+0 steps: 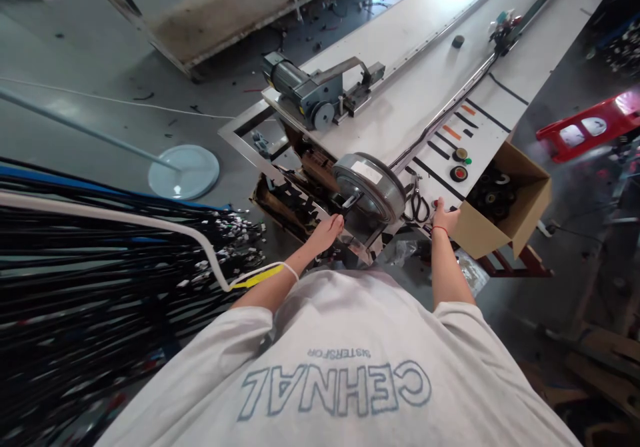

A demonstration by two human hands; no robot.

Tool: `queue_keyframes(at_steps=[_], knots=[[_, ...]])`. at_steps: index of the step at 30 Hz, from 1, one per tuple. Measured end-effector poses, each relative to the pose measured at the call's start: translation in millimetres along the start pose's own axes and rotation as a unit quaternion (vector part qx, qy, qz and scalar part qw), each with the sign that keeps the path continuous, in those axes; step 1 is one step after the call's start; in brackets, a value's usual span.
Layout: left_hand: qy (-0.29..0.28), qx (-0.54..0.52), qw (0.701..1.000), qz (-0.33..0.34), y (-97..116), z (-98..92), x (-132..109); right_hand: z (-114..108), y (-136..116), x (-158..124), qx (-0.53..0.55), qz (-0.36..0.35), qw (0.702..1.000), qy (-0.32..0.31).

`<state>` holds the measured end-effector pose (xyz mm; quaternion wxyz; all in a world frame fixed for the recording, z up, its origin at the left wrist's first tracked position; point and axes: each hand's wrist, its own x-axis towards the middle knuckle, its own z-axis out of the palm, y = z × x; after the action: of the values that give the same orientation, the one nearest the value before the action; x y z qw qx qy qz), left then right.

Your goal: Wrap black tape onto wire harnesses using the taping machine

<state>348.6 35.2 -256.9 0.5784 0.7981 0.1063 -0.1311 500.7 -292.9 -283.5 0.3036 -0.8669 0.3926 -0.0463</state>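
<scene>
My left hand [327, 232] is closed in a pinch beside the grey wheel [373, 184] at the near end of a long white table. What its fingertips hold, if anything, is too small to make out. A metal crank-like piece [351, 200] juts from the wheel just above that hand. My right hand [445, 219] lies at the table's near right corner, thumb apart from the fingers, close to a small red part [435, 204]. Black-handled scissors [419, 206] rest between the wheel and this hand. Two tape rolls [459, 173] sit farther up the tabletop.
A motor unit [320, 97] is mounted on the table's left side. An open cardboard box [527, 197] of dark parts stands at the right edge. Bundled black cables [125, 254] hang at left, near a round white base [183, 172]. A red crate [590, 124] is far right.
</scene>
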Motion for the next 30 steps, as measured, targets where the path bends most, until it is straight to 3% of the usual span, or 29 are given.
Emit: queue_keyframes(at_steps=[4, 6, 9, 11, 14, 18, 24, 30], knots=[[-0.018, 0.029, 0.999, 0.032, 4, -4.1, 1, 0, -1, -1, 0.004, 0.007, 1.0, 0.003], [-0.054, 0.046, 0.997, 0.03, -1, -10.3, 1, 0, -2, -2, 0.003, 0.012, 1.0, 0.004], [-0.141, 0.074, 0.987, 0.0, -19, -23.5, -5, 1, -1, -1, 0.002, 0.0, 1.0, 0.004], [-0.166, 0.103, 0.981, -0.021, -34, -30.9, -16, 2, 1, 0, 0.006, -0.009, 1.0, 0.006], [-0.116, 0.129, 0.985, -0.026, -49, -33.8, -36, 3, 4, 2, 0.015, -0.011, 1.0, 0.006], [-0.058, 0.121, 0.991, -0.018, -43, -24.2, -49, 4, 5, 4, 0.014, -0.013, 1.0, 0.003], [-0.005, 0.121, 0.993, -0.003, -21, -9.2, -34, 3, 3, 2, 0.01, -0.009, 1.0, -0.005], [0.026, 0.167, 0.985, 0.021, -16, -3.7, -9, 3, 2, 0, 0.018, -0.01, 1.0, 0.004]])
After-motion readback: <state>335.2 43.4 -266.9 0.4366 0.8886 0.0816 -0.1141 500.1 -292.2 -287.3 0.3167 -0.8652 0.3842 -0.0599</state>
